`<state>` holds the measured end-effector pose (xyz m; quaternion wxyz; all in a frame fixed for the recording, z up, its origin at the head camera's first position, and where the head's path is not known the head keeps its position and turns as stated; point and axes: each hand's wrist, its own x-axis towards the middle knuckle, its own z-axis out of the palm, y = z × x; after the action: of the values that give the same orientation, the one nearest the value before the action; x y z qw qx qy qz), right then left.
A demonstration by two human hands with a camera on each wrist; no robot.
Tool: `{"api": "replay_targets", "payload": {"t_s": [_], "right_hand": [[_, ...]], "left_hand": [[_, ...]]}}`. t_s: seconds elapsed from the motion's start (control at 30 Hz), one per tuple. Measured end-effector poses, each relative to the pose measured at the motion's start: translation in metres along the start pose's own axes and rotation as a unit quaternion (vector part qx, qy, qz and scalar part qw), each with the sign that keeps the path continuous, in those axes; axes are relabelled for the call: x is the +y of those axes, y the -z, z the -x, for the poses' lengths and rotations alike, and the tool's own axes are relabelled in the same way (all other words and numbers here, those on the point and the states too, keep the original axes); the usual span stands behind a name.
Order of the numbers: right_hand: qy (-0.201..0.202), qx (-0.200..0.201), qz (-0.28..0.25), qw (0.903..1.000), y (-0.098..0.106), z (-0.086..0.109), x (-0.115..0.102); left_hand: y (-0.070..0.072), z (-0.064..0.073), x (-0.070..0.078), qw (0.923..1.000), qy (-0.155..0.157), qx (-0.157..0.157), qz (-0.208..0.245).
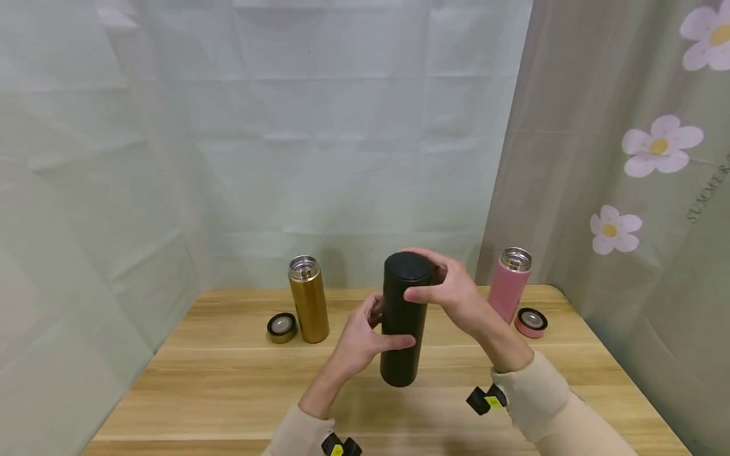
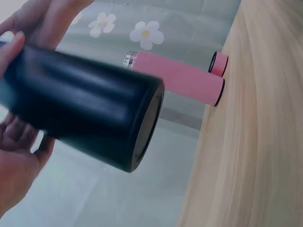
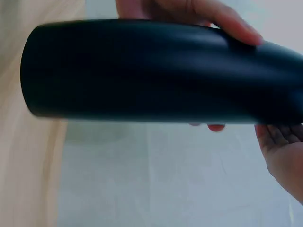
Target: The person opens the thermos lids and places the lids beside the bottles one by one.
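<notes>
A black thermos flask (image 1: 401, 335) is held upright above the wooden table, its dark lid (image 1: 407, 266) on top. My left hand (image 1: 365, 339) grips the body around its middle, thumb across the front. Higher up, my right hand (image 1: 447, 291) holds the flask near the lid, thumb on the near side and fingers behind. In the left wrist view the flask's round base (image 2: 147, 127) points toward the table, with a gap between them. The right wrist view shows the dark body (image 3: 118, 71) lengthwise, with fingers of both hands around it.
On the left of the wooden table (image 1: 228, 392) stands a gold flask (image 1: 310, 307), uncapped, beside its lid (image 1: 282, 327). A pink flask (image 1: 507, 291), also uncapped, stands at the right behind my right forearm, next to its lid (image 1: 531, 322). Curtains (image 1: 342, 158) surround the table.
</notes>
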<state>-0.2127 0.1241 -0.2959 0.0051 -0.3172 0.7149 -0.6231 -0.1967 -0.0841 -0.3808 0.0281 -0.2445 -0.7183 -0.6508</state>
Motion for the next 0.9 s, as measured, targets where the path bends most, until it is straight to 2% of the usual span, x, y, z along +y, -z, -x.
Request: {"api": "replay_targets", "payload": {"t_s": [0.13, 0.27, 0.37, 0.53, 0.9], "right_hand": [[0.004, 0.007, 0.027, 0.9996, -0.003, -0.001, -0.002], [0.005, 0.048, 0.061, 0.9969, -0.012, 0.002, -0.004], [0.000, 0.079, 0.069, 0.9945, -0.019, 0.004, -0.006], [0.002, 0.102, 0.056, 0.9933, -0.023, 0.004, -0.009], [-0.014, 0.097, 0.042, 0.9943, -0.014, 0.007, -0.010]], "left_hand": [[-0.005, 0.000, 0.002, 0.9985, 0.008, 0.052, -0.018], [-0.010, 0.002, 0.006, 0.9923, 0.024, 0.110, -0.050], [-0.014, 0.003, 0.007, 0.9888, 0.027, 0.130, -0.068], [-0.017, 0.004, 0.008, 0.9904, 0.017, 0.123, -0.061], [-0.011, 0.004, 0.009, 0.9946, 0.008, 0.081, -0.065]]}}
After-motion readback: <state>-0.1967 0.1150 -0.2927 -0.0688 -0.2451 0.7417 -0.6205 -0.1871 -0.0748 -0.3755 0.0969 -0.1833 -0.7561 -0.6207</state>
